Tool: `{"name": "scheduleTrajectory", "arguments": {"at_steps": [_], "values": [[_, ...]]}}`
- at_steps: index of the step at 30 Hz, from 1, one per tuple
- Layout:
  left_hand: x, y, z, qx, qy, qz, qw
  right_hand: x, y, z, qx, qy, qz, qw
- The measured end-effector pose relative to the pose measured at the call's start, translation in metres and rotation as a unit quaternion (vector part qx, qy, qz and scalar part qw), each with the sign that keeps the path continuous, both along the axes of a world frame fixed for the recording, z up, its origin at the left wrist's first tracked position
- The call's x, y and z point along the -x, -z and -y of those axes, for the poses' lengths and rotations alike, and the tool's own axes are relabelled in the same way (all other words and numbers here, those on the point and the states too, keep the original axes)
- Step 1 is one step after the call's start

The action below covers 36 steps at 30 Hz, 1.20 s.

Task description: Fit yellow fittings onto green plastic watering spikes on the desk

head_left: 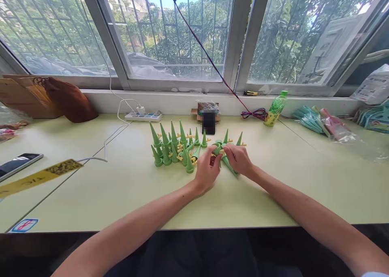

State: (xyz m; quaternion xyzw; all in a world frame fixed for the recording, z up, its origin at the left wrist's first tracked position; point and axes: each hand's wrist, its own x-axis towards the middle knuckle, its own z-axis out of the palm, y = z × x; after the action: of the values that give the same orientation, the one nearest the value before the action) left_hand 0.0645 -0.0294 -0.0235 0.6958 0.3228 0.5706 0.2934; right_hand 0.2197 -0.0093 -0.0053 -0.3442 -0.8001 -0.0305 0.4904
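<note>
Both hands meet over the middle of the table. My left hand (209, 166) is closed around a green plant watering spike (217, 149), its wide end up. Fingers of my right hand (238, 158) pinch a small pale yellow valve (222, 152) at that spike's side; how far it sits in the spike is hidden. Left of my hands stands a cluster of upright green spikes (165, 155), several with yellow valves on their sides. Under my right hand another spike (230, 167) lies on the table. Two more upright spikes (239, 139) rise just behind that hand.
Behind the spikes, a phone (208, 124) leans on a small cardboard box (198, 114). A power strip (148, 117), a green-labelled bottle (276, 109) and bundled red-black wire (254, 114) line the windowsill. Another phone (20, 165) and a yellow tag (45, 177) are at left.
</note>
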Motion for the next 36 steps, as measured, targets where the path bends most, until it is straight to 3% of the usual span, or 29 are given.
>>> {"name": "scheduleTrajectory", "arguments": {"at_steps": [11, 21, 36], "values": [[-0.0002, -0.0038, 0.0023, -0.026, -0.015, -0.059, 0.998, -0.0031, -0.0014, -0.0018, 0.024, 0.0, -0.022, 0.999], [0.0014, -0.0049, 0.0011, -0.005, -0.011, -0.059, 0.998, -0.0041, -0.0002, -0.0014, 0.019, -0.016, -0.026, 0.999], [0.001, 0.0003, 0.0013, -0.094, -0.055, -0.084, 0.99, -0.0015, -0.0001, 0.0013, 0.008, -0.019, -0.03, 0.999]]}}
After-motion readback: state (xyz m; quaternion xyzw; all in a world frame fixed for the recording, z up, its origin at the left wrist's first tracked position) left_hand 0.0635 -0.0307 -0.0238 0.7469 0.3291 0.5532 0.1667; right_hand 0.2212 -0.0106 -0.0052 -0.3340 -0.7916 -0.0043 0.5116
